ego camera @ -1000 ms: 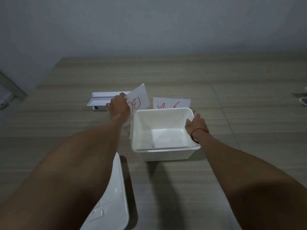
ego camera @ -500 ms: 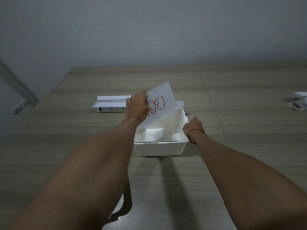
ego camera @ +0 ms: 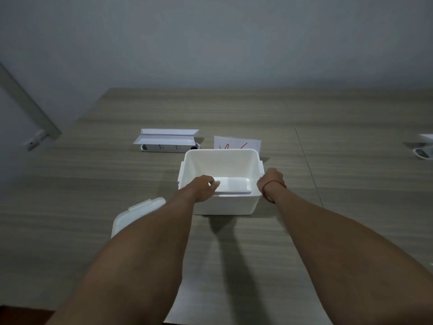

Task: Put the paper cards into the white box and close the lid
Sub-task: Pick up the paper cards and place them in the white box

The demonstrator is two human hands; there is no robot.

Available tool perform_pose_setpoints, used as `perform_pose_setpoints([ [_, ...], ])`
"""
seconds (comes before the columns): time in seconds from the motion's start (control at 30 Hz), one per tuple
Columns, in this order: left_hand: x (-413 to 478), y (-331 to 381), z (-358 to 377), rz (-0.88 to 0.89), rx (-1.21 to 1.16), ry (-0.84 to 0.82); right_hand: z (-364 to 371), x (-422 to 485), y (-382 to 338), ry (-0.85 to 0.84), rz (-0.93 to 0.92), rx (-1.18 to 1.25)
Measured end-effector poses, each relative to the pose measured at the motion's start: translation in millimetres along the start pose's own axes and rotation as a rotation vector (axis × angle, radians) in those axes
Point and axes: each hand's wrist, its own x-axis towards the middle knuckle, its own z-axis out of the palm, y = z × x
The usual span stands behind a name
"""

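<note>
The open white box (ego camera: 255,160) stands mid-table. My left hand (ego camera: 202,187) reaches down inside it at the near left, its fingertips pinched on the left edge of a paper card (ego camera: 233,184) that lies flat and pale on the box floor, no red writing showing. My right hand (ego camera: 271,180), with a red string at the wrist, grips the box's right rim. A second paper card (ego camera: 236,143) with red marks lies on the table just behind the box. The white lid (ego camera: 138,212) rests on the table at the near left, partly hidden by my left forearm.
A white power strip (ego camera: 164,147) with a folded white piece on top lies behind and left of the box. A white object (ego camera: 424,152) sits at the table's far right edge. The table's left edge runs diagonally beside a grey wall.
My left hand has carried the red-marked card from above the box down into it, and the card now lies flat inside. The right hand has stayed on the rim. The camera has pulled back.
</note>
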Motion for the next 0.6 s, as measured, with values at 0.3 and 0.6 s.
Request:
perform_pose_setpoints([
  [0.3,35.9,-14.7,-45.5,-0.165,0.061,0.517,3.9,37.8,-44.8,0.095,-0.111,-0.204],
  [0.6,90.0,-38.3,-44.2,-0.257,-0.052,0.533,47.0,105.6,-103.4,0.04,-0.303,-0.302],
])
